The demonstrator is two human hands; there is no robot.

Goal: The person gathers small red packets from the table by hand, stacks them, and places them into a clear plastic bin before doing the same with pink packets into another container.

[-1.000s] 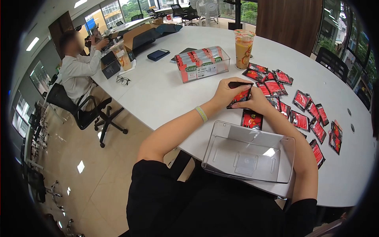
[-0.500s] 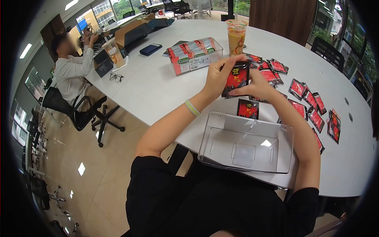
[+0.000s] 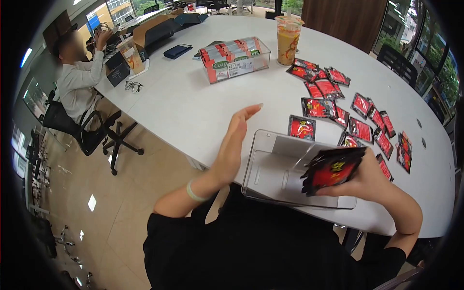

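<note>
A stack of red and black coffee sachets [image 3: 333, 170] is gripped in my right hand [image 3: 369, 181], tilted over the right part of a clear plastic bin [image 3: 263, 191]. The bin sits at the table's near edge, and the stack hides part of its inside. My left hand [image 3: 234, 142] is held up left of the bin with its fingers stretched out and nothing in it. A single sachet [image 3: 301, 128] lies just beyond the bin's far rim. More loose sachets [image 3: 319, 107] are scattered across the table to the right.
A second clear bin [image 3: 237, 65] packed with red and white sticks stands farther back, beside a tall cup of orange drink [image 3: 288, 41]. Glasses [image 3: 133, 87] and a dark wallet-like item [image 3: 177, 50] lie at the left. A person [image 3: 79, 82] sits at the table's left side.
Both hands held the sachet stack above the table. My left hand has let go and moved left and down. My right hand has brought the stack down over the bin.
</note>
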